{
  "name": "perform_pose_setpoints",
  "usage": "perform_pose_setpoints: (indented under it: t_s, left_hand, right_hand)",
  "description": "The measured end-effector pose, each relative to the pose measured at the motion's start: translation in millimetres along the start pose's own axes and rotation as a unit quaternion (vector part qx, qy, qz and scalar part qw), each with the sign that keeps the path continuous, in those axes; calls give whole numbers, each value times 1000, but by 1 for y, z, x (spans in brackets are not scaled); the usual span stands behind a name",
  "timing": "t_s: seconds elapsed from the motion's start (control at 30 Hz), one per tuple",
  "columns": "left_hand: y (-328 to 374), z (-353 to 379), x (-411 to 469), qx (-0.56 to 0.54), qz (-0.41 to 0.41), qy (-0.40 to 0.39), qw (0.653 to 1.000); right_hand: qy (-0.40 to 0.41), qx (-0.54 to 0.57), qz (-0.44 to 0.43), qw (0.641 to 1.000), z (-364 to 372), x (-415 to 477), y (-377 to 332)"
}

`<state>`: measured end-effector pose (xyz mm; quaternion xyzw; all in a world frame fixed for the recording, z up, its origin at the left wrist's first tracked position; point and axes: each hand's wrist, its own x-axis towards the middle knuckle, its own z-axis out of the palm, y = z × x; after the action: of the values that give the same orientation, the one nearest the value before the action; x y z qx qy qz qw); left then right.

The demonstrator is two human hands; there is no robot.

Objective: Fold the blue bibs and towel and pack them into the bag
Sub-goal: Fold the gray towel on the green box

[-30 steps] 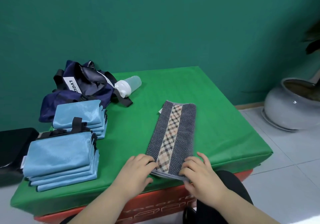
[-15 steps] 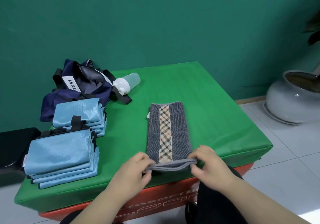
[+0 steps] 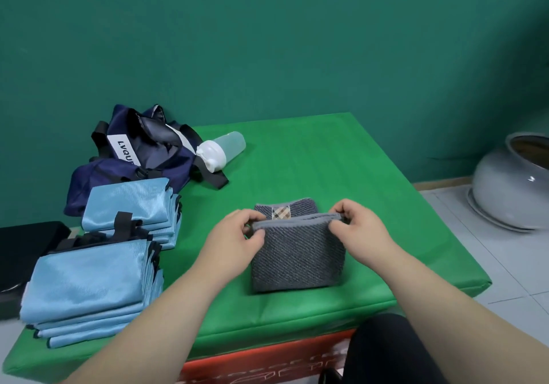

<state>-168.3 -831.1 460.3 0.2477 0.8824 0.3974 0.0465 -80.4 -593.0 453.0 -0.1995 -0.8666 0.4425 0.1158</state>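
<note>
Head view: left hand (image 3: 240,236) and right hand (image 3: 361,229) pinch the grey towel (image 3: 297,259) edge; uneven release may skew the fold.

Between our left hand (image 3: 237,235) and right hand (image 3: 361,229) we see the towel (image 3: 297,259), slate grey with a fine diagonal weave. Just beyond our hands, its strip (image 3: 280,214) shows a tan, cream and dark check. Left of our left hand, the bibs (image 3: 89,285) are glossy light blue with black straps. Beyond them the bag (image 3: 142,161) is navy, its label (image 3: 123,150) white with black letters. The table cover (image 3: 312,161) under our hands is bright green, and the pot (image 3: 508,187) far right of our right hand is pale grey.
</note>
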Motion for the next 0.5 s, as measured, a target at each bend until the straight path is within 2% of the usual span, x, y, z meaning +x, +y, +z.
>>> perform_pose_setpoints:
  t_s: [0.23, 0.37, 0.43, 0.5]
  left_hand:
    - [-23, 18, 81, -31, -88, -7, 996]
    - [-42, 33, 99, -55, -120, 21, 991]
    - [-44, 35, 88, -35, -91, 58, 994]
    - [-39, 35, 65, -9, -7, 69, 998]
  right_hand:
    - [-26, -88, 38, 995, 21, 75, 8]
    - [-45, -144, 52, 987, 34, 99, 27]
    - [-20, -176, 50, 983, 34, 97, 32]
    - [31, -176, 34, 983, 30, 84, 30]
